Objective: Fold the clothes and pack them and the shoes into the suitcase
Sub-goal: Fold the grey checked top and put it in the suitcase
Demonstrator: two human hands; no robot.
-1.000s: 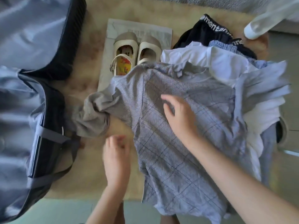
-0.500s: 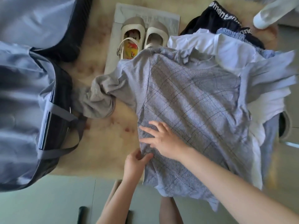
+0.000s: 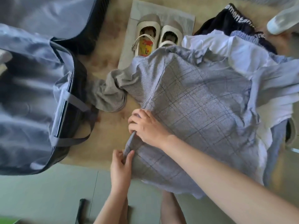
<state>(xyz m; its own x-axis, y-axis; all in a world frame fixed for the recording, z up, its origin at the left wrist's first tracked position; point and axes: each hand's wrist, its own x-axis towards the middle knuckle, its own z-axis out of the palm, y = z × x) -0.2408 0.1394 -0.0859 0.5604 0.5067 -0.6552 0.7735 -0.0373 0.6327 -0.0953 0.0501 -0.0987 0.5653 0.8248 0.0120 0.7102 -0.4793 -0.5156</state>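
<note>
A grey checked garment [image 3: 199, 101] lies spread on top of a pile of clothes, its crumpled sleeve [image 3: 110, 96] trailing left. My left hand [image 3: 121, 165] pinches the garment's left side edge near the hem. My right hand [image 3: 145, 126] grips the same edge a little higher up. The open grey suitcase [image 3: 32, 88] lies to the left, with dark straps across its lining. A pair of cream shoes [image 3: 159, 38] stands on a pale bag [image 3: 182, 15] behind the garment, their heels hidden by the cloth.
Under the checked garment lie white [image 3: 239, 47] and light blue clothes [image 3: 275, 78], and a black garment with a lettered waistband [image 3: 233, 20] at the back. All rest on a beige fluffy rug [image 3: 113, 46]. A white-sleeved arm [image 3: 281, 20] shows at the top right.
My right hand slid from the garment's middle down to its left edge and closed on it. My left hand rose to that edge and pinched it. The view shifted forward.
</note>
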